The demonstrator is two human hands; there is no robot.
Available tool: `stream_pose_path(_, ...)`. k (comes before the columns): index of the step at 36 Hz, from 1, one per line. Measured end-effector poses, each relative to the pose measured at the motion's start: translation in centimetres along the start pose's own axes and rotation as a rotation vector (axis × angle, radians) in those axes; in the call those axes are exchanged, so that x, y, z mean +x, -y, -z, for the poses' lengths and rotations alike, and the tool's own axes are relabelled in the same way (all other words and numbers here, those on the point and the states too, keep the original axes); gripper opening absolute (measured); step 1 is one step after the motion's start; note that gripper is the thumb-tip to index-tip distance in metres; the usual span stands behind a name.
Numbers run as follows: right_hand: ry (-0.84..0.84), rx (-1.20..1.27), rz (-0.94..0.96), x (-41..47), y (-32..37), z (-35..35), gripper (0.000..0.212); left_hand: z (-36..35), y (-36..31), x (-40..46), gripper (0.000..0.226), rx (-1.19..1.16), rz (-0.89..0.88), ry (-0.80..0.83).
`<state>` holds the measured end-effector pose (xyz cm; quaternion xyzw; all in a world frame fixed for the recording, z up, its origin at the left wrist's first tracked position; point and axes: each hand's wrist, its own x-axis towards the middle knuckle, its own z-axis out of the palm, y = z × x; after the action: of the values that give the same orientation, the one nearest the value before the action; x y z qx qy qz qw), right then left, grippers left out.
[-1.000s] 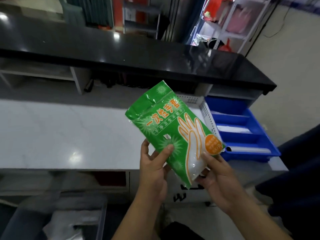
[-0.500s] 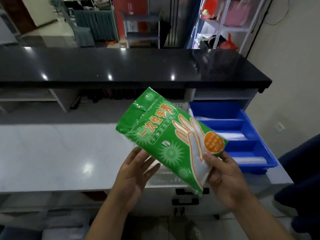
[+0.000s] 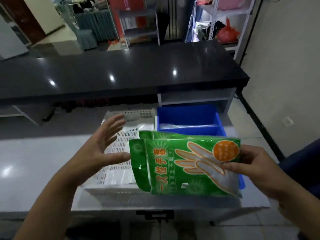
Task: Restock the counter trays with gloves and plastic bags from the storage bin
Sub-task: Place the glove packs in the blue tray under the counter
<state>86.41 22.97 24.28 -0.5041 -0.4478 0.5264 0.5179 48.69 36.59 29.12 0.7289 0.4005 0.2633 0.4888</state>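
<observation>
Gloves come in a green glove packet [image 3: 187, 167], printed with an orange hand outline and an orange round label, and it hangs in the air above the near edge of the white tabletop [image 3: 34, 163]. A second green packet edge [image 3: 155, 135] shows just behind the first, along its top; whether the two are pinched together I cannot tell. The packet lies roughly level, its long side running left to right, with its right end in the right hand [image 3: 254, 168]. That hand is closed on the packet: the thumb presses the front face near the orange label, and the other fingers are hidden behind the plastic.

The left hand [image 3: 105, 149] is spread wide, palm turned toward the packet, fingers splayed and holding nothing. It floats just beside the packet's left edge, the thumb tip near that edge but apart from it, over the white perforated tray [image 3: 117, 170].

That tray sits on the tabletop below and behind the left hand, with white and clear plastic bags [image 3: 143, 127] lying in it. Touching its right side is a blue divided bin [image 3: 187, 116], partly covered by the packet; clear plastic lies in its far compartment. Beyond both runs a raised black counter top [image 3: 121, 78].
</observation>
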Motion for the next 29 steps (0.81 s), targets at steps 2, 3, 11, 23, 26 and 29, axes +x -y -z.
stream_pose_path(2, 0.035, -0.037, -0.002, 0.7, -0.2, 1.6, 0.038, -0.7, -1.1, 1.2, 0.112, 0.193, 0.018, 0.092)
stream_pose_path(3, 0.050, -0.043, 0.000, 1.1, -0.4, 2.3, 0.035, -1.1, -1.5, 1.7, 0.116, 0.238, 0.048, 0.140)
stream_pose_path(11, 0.058, -0.014, 0.049, 3.2, -1.6, 5.5, 0.030, -3.8, 0.5, 4.4, 0.106, -0.335, 0.265, 0.233)
stream_pose_path(23, 0.056, -0.061, 0.025, 6.8, -1.9, 8.6, 0.047, -8.9, 3.1, 10.1, 0.047, -0.527, 0.256, 0.052)
stream_pose_path(26, 0.080, -0.048, 0.016, 8.1, -1.4, 8.9, 0.051, -8.8, 3.0, 10.9, 0.042, -0.539, 0.265, 0.032)
stream_pose_path(29, 0.079, -0.025, 0.020, 9.6, -1.1, 8.9, 0.036, -8.4, 2.6, 11.9, 0.038, -0.535, 0.258, -0.015)
